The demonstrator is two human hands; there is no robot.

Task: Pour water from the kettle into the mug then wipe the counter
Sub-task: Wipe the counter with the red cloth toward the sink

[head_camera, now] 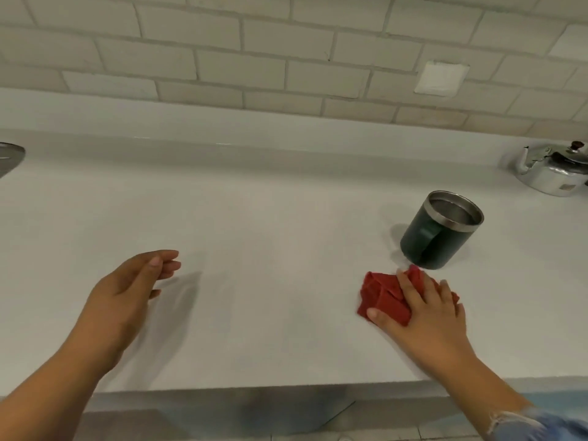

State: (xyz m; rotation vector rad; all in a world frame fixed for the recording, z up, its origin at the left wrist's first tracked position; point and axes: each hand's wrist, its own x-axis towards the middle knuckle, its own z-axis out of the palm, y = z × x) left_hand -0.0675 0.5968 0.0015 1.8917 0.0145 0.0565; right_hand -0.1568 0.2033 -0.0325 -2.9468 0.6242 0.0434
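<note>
A red cloth point(383, 296) lies crumpled on the white counter point(254, 218), just in front of a dark green mug point(436, 237) with a steel rim. My right hand point(426, 310) presses flat on the cloth, fingers spread and straight. A shiny steel kettle point(553, 173) stands at the far right by the wall, spout pointing left. My left hand point(133, 288) hovers over the counter on the left with relaxed fingers, holding nothing.
A tiled wall point(254, 58) with a white outlet cover point(440, 78) backs the counter. A grey metal object point(9, 157) shows at the left edge. The counter's front edge point(254, 388) runs below my hands.
</note>
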